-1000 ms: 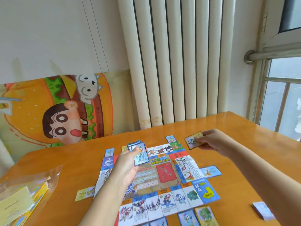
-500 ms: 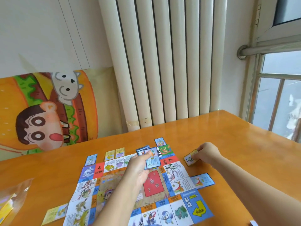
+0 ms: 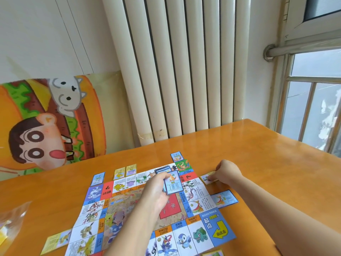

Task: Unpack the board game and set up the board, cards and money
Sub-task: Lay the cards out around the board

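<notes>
Orange table (image 3: 258, 154), radiator (image 3: 184, 71) behind. Left hand (image 3: 156, 193) grips deck (image 3: 171, 182), long axis pointing away; right hand (image 3: 227, 171) pinches crosswise card (image 3: 205, 178).

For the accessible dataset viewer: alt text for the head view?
A person's right hand pinches a yellow card lying on the orange table just off the right edge of the game board, while the left hand grips a stack of blue cards above the board. Other cards lie around the board; a radiator stands behind.

- White panelled wall (image 3: 46, 34) on the left.
- Tall white radiator (image 3: 184, 71) in the middle, behind a glossy orange table (image 3: 258, 154).
- Cartoon burger cushion (image 3: 46, 122) leans against the wall.
- Daylit window (image 3: 313, 111) on the right, under a grey pipe (image 3: 304, 47).
</notes>
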### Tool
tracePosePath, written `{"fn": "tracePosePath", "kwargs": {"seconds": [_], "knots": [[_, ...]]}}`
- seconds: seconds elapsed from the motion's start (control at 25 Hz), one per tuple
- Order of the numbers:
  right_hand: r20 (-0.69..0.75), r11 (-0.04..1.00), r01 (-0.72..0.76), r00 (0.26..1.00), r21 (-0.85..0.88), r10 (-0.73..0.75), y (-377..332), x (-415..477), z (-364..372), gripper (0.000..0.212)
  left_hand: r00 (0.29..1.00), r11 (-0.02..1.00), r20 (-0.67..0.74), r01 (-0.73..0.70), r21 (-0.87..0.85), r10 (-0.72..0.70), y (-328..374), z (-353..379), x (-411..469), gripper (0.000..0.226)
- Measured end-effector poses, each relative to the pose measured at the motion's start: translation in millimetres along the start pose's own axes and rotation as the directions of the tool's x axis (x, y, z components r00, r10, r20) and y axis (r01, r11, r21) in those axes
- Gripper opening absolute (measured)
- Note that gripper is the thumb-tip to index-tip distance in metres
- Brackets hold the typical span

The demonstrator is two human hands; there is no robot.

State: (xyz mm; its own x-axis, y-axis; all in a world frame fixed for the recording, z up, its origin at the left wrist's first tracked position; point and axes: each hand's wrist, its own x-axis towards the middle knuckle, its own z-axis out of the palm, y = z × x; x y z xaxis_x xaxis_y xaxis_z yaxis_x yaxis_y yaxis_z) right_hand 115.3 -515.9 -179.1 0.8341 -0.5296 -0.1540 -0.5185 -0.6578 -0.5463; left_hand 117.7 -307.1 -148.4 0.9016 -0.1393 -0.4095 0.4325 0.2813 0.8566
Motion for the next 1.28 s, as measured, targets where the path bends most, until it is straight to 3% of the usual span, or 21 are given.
{"fn": "tracePosePath", "kwargs": {"seconds": [0.12, 0.24, 0.36, 0.48, 0.64, 0.8, 0.88, 0.96, 1.12, 1.28], "knots": [[-0.002, 1.0, -0.027, 1.0, 0.001, 0.027, -1, 1, 5, 0.065, 0.999, 0.999, 0.036, 0.038, -0.019, -0.037, -1, -1, -7, 0.009], [0.012, 0.998, -0.055, 0.998, 0.03, 0.055, -1, 0, 8, 0.062, 0.998, 0.998, 0.053, 0.045, -0.052, -0.043, -2, -4, -12, 0.01], [-0.026, 0.988, -0.022, 0.999, 0.152, 0.026, 0, -2, 7, 0.036, 0.996, 0.993, 0.08, 0.05, -0.107, -0.041, -2, -8, -17, 0.013], [-0.058, 0.949, 0.14, 0.99, 0.284, -0.129, -6, -17, -2, 0.014, 0.994, 0.992, 0.11, 0.009, -0.127, 0.005, -4, -11, -25, 0.016], [0.128, 0.781, 0.182, 0.94, 0.597, -0.317, -26, -67, -19, 0.029, 0.989, 0.99, 0.059, -0.129, -0.051, 0.132, -14, -12, -44, 0.018], [0.351, 0.737, 0.208, 0.776, 0.643, -0.525, -35, -117, -20, 0.031, 0.978, 0.976, -0.04, -0.207, -0.072, 0.204, -23, -14, -66, 0.016], [0.351, 0.754, 0.2, 0.791, 0.626, -0.502, -37, -126, -14, 0.016, 0.976, 0.972, -0.079, -0.209, -0.11, 0.201, -26, -16, -74, 0.015], [0.359, 0.733, 0.107, 0.818, 0.672, -0.449, -40, -132, -9, 0.018, 0.977, 0.969, -0.1, -0.202, -0.139, 0.189, -27, -20, -84, 0.012], [0.355, 0.546, -0.084, 0.838, 0.834, -0.414, -49, -133, -1, 0.017, 0.988, 0.961, -0.125, -0.122, -0.247, 0.093, -20, -34, -102, 0.011], [0.329, 0.593, -0.045, 0.865, 0.804, -0.379, -56, -125, 2, 0.012, 0.994, 0.921, -0.102, -0.084, -0.379, 0.049, -6, -59, -102, 0.014]]}}
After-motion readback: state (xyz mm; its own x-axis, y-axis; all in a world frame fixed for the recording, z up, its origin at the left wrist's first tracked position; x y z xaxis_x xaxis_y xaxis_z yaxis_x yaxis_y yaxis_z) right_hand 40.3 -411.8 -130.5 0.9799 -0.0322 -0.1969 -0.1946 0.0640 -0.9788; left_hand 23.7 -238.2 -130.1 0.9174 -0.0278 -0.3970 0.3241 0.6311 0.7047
